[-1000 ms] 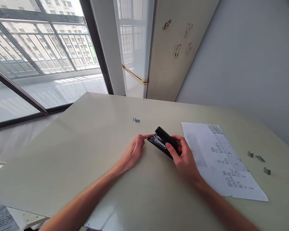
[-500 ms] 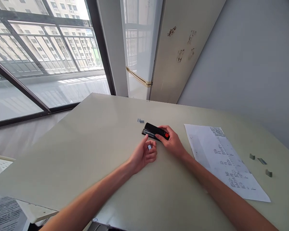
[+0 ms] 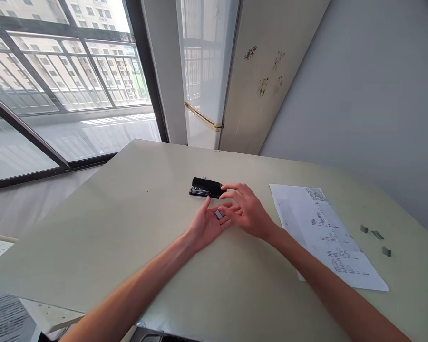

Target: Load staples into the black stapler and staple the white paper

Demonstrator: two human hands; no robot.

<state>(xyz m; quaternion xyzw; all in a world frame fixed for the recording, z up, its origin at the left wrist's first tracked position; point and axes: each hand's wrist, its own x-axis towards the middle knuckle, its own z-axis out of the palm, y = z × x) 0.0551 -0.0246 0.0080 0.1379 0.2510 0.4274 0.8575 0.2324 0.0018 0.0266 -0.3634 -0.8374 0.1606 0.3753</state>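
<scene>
A black stapler [image 3: 206, 187] lies on the pale table [image 3: 103, 223], just beyond my hands. My left hand [image 3: 207, 228] is palm up with its fingers spread, and a small grey strip of staples [image 3: 218, 214] rests on its fingers. Over that palm is my right hand [image 3: 248, 211], fingers apart and curved, its thumb close to the strip; whether it touches is hard to tell. The right fingertips are near the stapler's right end and hide part of it. Behind the stapler a few small staple pieces [image 3: 205, 177] are partly covered.
A printed white sheet [image 3: 306, 218] lies to the right, partly under my right forearm. Three small grey pieces [image 3: 377, 234] sit beyond it. A fridge [image 3: 203, 71] and a wall stand behind the table, glass doors at the left. A dark object [image 3: 153, 336] shows at the near edge.
The stapler has moved left and is out of my right hand. My left hand has opened from a curl, showing the staple strip, and my right hand has come over it.
</scene>
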